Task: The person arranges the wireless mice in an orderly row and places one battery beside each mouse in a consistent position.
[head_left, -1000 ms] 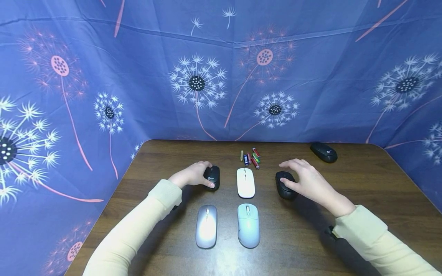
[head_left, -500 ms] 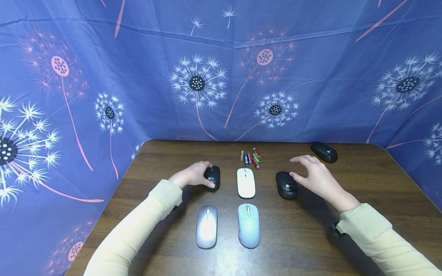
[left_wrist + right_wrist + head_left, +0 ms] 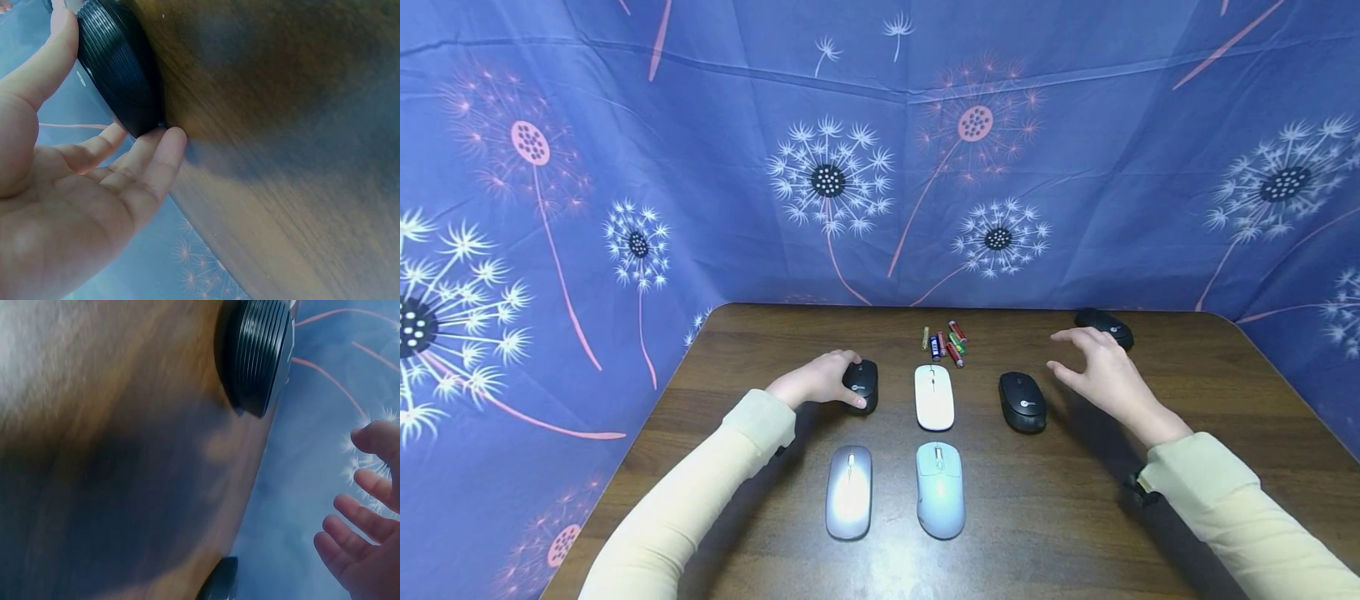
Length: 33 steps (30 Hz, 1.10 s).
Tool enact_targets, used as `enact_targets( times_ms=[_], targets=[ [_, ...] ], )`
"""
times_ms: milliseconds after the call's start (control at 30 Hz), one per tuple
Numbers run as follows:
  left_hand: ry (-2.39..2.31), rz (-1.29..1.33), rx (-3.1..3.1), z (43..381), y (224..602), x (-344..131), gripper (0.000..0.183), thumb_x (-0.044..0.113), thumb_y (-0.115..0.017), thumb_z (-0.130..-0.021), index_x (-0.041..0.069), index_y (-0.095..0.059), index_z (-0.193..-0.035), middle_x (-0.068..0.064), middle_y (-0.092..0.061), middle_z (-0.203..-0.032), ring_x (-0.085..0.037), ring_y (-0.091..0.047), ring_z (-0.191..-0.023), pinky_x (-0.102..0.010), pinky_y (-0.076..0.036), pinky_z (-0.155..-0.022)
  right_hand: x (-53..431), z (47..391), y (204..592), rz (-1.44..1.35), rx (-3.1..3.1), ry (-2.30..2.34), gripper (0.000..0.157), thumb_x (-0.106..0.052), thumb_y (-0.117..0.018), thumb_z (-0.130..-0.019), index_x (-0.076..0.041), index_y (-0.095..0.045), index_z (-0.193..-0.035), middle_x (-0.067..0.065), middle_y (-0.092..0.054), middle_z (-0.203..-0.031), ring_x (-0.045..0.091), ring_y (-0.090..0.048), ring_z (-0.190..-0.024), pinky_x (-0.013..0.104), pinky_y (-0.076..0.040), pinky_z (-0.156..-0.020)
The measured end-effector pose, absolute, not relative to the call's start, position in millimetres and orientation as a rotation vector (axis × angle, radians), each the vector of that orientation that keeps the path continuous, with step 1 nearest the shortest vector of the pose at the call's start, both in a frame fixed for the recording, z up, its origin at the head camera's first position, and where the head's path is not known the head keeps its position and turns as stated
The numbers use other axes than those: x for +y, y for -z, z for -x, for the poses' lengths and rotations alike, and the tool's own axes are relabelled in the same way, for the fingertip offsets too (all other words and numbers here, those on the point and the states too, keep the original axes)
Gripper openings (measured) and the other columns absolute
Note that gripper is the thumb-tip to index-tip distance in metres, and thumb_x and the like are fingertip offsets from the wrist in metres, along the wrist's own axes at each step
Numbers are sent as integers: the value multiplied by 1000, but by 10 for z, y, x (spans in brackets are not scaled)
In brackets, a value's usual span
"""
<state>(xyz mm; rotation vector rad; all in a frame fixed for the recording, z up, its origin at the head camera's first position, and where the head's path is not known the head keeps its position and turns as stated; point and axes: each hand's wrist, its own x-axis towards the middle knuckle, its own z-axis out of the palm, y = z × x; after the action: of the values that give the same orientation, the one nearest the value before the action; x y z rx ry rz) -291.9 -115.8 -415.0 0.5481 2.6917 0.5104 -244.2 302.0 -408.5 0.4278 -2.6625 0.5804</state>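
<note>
On the left of the table, my left hand (image 3: 820,381) grips a black mouse (image 3: 867,379) between thumb and fingers. Its ribbed side (image 3: 119,62) shows in the left wrist view, where the fingertips touch one end. My right hand (image 3: 1108,379) hovers with parted, loosely bent fingers and holds nothing. Just left of it lies a second black mouse (image 3: 1022,402), apart from the thumb; its ribbed edge (image 3: 261,356) appears in the right wrist view. Behind the right hand, a third black mouse (image 3: 1097,319) is partly covered by the fingers.
Between the hands lies a white mouse (image 3: 934,398), with several small batteries (image 3: 954,342) behind it. Nearer the front are a grey mouse (image 3: 848,496) and a light blue mouse (image 3: 941,496). A blue dandelion-print cloth (image 3: 880,167) hangs behind the wooden table (image 3: 760,342).
My right hand has let go of the second black mouse and moved right and slightly back, toward the far-right mouse. The left hand has stayed on its mouse.
</note>
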Motion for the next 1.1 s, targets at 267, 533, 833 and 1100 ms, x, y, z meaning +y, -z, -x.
enact_targets(
  times_ms=[267,533,833,1100],
  targets=[
    [-497,-563,2705,2916,4155,-1150,80,39,-78,-76,4,-42,-138,-15,-48,-137,-26,-48,-120,-40,-39,-100,3175,2550,4126,-368,-2676,-565,40,-18,-72,-81,-2,-59,-116,25,-56,-119,47,-45,-112,61,-35,-88],
    [-496,-561,2710,2910,4162,-1148,80,38,-78,-76,4,-42,-138,-15,-47,-138,-25,-48,-120,-40,-40,-100,3309,2620,4159,-335,-2688,-566,41,-20,-71,-83,-1,-58,-118,26,-54,-121,47,-43,-111,62,-36,-85],
    [-494,-566,2720,2908,4190,-1146,80,38,-79,-75,3,-42,-138,-15,-48,-138,-26,-49,-120,-40,-40,-99,3450,2706,4187,-233,-2749,-528,44,-21,-69,-85,-1,-56,-122,31,-49,-125,51,-39,-112,65,-32,-88],
    [-490,-559,2721,2915,4202,-1136,82,39,-79,-74,3,-43,-138,-15,-48,-138,-26,-48,-121,-41,-39,-100,3575,2806,4225,-171,-2740,-485,46,-21,-70,-83,0,-55,-121,32,-50,-124,53,-39,-110,67,-32,-85]
  ],
)
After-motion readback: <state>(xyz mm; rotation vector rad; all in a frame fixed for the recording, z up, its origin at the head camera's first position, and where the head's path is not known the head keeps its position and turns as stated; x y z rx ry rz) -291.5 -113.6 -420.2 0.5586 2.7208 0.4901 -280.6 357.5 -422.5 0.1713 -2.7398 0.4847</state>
